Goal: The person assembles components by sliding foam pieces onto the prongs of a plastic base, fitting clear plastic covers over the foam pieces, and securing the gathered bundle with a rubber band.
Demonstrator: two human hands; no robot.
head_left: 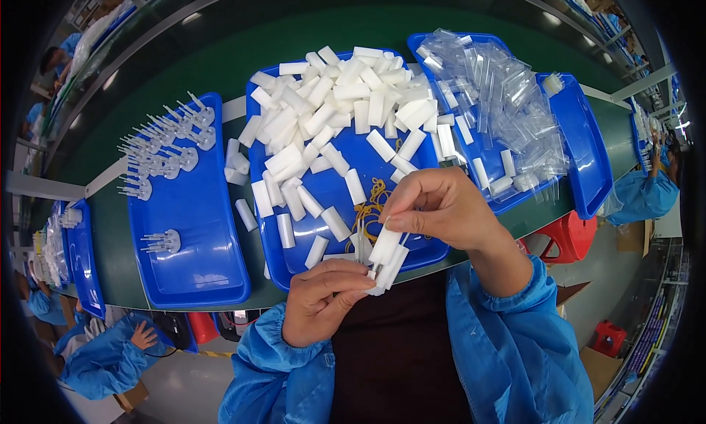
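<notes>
My left hand is closed on the base of a clear plastic pronged piece, just over the front edge of the middle blue tray. Thin prongs stick up from it, and a white foam block sits at its right side. Above it, my right hand pinches another white foam block between thumb and fingers, its lower end against the pronged piece. My fingers hide part of where the two meet. Behind my hands, a heap of white foam blocks fills the far part of the tray.
Yellow rubber bands lie in the middle tray. Several pronged pieces stand in the left blue tray. Clear plastic sleeves are piled at right, beside another blue tray. A red stool and co-workers in blue are nearby.
</notes>
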